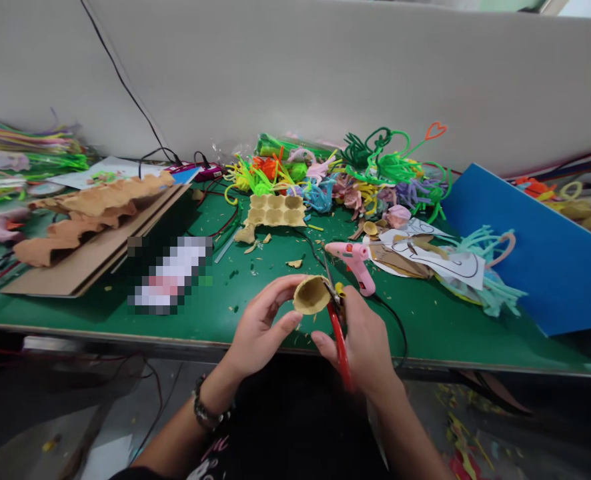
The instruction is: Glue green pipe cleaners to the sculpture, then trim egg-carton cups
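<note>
My left hand [268, 323] is closed around the left side of an egg carton cup [311, 297], a tan cardboard piece whose hollow faces me. In my right hand [363, 333] is a pair of scissors [342, 350] with red handles. The blades are at the cup's right edge, pointing away from me; whether they cut into it I cannot tell. Just beyond the hands lies a pink glue gun [353, 260], its nozzle to the left. Farther back is a piece of egg carton [275, 211] with several cups.
Bundles of coloured pipe cleaners [325, 177] fill the back of the green table [255, 267]. Cardboard sheets [90, 257] with brown egg carton strips stand at left, a blue board [515, 253] leans at right. Paper cutouts [440, 257] lie beside it. Scraps and cords are scattered about.
</note>
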`<act>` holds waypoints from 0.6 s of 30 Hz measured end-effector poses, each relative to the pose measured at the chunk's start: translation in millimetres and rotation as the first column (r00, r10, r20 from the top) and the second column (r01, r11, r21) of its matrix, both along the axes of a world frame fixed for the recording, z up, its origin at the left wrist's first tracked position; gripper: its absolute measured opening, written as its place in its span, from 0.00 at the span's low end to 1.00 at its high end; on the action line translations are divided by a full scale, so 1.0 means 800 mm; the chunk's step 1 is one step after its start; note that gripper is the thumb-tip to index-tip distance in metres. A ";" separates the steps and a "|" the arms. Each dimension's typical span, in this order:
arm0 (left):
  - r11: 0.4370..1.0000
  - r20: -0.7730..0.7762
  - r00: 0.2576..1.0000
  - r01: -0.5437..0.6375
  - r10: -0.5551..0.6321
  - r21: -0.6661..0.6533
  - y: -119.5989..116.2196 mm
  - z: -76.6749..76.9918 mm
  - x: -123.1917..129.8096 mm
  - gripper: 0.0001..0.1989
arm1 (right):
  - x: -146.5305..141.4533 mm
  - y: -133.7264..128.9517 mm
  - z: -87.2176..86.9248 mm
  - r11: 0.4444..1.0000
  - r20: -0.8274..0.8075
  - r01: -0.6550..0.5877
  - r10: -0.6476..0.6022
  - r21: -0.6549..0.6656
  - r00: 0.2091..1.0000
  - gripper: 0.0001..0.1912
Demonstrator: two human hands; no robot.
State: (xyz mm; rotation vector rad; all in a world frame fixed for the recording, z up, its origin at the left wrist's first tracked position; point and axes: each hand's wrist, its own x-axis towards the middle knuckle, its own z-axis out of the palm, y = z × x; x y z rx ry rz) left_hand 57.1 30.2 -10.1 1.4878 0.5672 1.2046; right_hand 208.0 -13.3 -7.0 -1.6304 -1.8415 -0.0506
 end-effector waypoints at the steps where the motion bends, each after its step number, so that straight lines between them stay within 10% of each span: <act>1: 1.000 -0.007 1.000 -0.001 0.001 0.008 0.001 0.000 -0.001 0.15 | 0.000 0.000 0.002 1.000 0.007 0.005 -0.005 0.003 1.000 0.17; 18: 0.999 -0.034 0.999 0.034 -0.034 0.014 0.025 -0.006 0.003 0.15 | 0.009 0.020 0.000 0.997 -0.158 -0.077 0.080 0.029 0.984 0.25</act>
